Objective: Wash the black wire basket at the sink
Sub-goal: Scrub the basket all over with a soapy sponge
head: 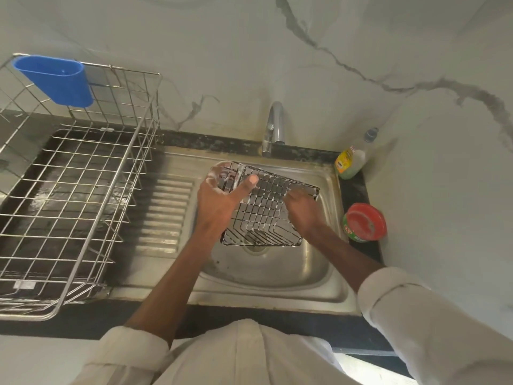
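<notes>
The black wire basket point(263, 209), flecked with soap foam, is held tilted over the steel sink point(277, 273). My left hand point(219, 201) grips its far left corner, thumb lying on the mesh and foam on the fingers. My right hand point(302, 209) is closed on the basket's right side near the upper rim; whether it holds a scrubber is hidden. The tap point(273, 129) stands behind the basin, and no running water shows.
A large steel dish rack point(83, 190) with a blue plastic cutlery holder point(59, 79) sits on the counter at left. A dish soap bottle point(351, 159) and a round red-lidded tub point(365, 222) stand on the ledge at right. Marble walls close the corner.
</notes>
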`<state>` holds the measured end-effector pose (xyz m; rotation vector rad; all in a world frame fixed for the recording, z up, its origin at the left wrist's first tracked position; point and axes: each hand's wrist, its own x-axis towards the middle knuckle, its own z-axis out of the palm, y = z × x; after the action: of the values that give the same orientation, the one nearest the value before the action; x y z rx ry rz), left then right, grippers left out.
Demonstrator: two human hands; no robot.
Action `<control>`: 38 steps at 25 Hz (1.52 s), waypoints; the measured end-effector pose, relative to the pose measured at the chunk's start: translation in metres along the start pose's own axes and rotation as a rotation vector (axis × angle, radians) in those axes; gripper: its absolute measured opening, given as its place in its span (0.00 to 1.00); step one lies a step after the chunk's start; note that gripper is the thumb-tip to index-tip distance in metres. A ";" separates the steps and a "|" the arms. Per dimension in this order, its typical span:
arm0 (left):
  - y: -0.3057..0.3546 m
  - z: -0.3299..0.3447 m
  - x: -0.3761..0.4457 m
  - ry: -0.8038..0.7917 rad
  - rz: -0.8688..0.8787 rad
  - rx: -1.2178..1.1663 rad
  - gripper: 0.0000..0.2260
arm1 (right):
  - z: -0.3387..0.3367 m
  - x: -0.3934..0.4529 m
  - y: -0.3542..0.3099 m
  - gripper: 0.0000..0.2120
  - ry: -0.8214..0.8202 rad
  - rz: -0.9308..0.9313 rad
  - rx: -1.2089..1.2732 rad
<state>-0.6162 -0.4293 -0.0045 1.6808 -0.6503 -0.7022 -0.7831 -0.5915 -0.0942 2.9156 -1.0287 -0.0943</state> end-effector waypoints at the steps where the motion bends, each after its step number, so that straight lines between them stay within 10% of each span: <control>1: -0.002 -0.002 0.000 -0.006 0.006 0.008 0.47 | 0.000 -0.004 -0.006 0.17 -0.050 -0.001 -0.009; 8: -0.010 0.002 -0.004 -0.047 0.024 0.000 0.44 | 0.008 -0.034 -0.010 0.19 -0.199 -0.145 0.149; 18: -0.029 0.007 0.002 0.073 0.020 -0.168 0.36 | -0.028 -0.045 -0.024 0.06 -0.079 0.618 0.893; 26: -0.050 0.004 0.008 0.126 -0.010 -0.225 0.31 | -0.050 -0.035 -0.071 0.11 -0.158 0.426 0.405; 31: -0.048 0.015 0.001 0.084 0.012 -0.267 0.31 | -0.061 -0.023 -0.112 0.06 -0.111 0.424 0.961; 38: -0.048 0.006 0.000 0.033 0.067 -0.318 0.31 | -0.085 -0.043 -0.085 0.13 -0.350 0.043 1.060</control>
<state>-0.6184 -0.4235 -0.0521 1.3688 -0.5373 -0.6897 -0.7571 -0.4963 -0.0133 3.9049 -1.5649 -0.0720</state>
